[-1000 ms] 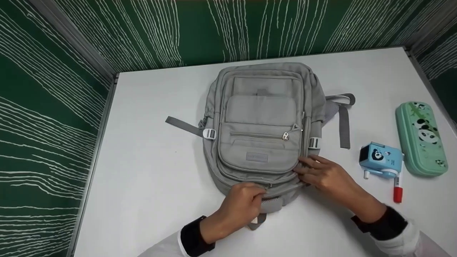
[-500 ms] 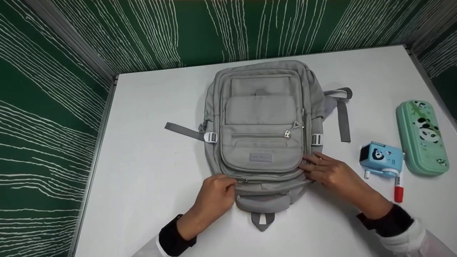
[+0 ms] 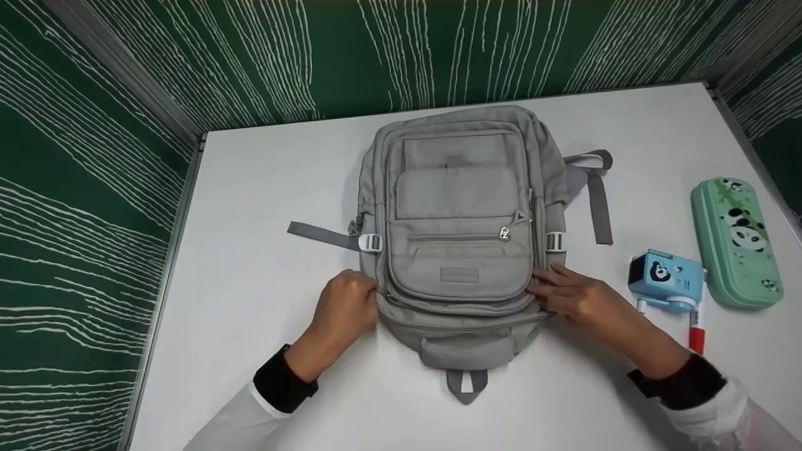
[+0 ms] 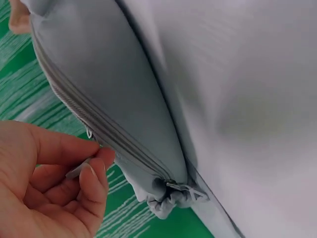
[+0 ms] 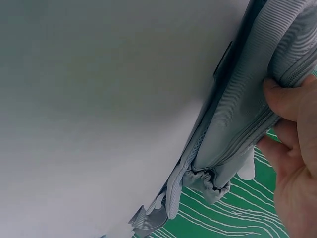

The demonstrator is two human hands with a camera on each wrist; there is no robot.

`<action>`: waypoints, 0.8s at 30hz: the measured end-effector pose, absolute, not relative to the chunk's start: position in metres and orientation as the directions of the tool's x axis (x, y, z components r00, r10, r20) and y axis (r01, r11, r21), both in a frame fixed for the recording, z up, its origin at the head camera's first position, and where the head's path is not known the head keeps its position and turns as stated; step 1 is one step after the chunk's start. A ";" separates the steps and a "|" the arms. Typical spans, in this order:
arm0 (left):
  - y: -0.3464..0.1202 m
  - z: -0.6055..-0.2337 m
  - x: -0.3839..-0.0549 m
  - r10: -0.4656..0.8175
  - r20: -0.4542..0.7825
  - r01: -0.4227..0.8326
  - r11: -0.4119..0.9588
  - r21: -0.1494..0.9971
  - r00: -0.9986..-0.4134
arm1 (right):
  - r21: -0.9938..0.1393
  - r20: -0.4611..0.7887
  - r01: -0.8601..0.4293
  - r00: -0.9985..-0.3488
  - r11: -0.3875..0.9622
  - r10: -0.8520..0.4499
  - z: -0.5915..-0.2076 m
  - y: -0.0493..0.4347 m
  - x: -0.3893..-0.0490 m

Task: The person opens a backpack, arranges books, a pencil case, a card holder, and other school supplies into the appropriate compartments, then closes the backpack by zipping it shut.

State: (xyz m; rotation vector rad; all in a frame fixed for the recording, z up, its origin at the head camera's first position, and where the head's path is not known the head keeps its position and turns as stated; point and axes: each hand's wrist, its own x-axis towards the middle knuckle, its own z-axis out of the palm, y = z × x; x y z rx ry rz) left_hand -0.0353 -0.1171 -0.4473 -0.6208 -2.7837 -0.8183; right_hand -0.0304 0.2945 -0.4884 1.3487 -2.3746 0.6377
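A grey backpack lies front side up on the white table, its top handle towards me. At its lower left edge, my left hand pinches a zipper pull between thumb and index finger. The zipper track runs along the bag's side in the left wrist view. My right hand grips the lower right edge of the bag. In the right wrist view its thumb presses the fabric beside another stretch of zipper, with fingers on the other side of it.
To the right stand a blue panda-print pencil sharpener with a crank and a red-capped marker. Farther right lies a green panda pencil case. Loose straps spread from the backpack's sides. Green walls with white lines border the table.
My left hand has moved left and away from me with the zipper pull, from the bag's near middle round to its left side. My right hand keeps its hold on the right edge.
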 end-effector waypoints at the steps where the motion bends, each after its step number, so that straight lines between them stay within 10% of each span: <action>1: -0.117 -0.447 -0.039 0.352 0.285 0.449 0.768 0.457 -0.892 | -0.214 0.485 -0.865 -0.497 0.454 -0.719 -0.488 0.295 -0.030; 24: -0.109 -0.427 -0.113 0.474 0.331 0.543 0.825 0.157 -0.816 | -0.188 0.388 -0.865 -0.500 0.464 -0.774 -0.482 0.294 -0.031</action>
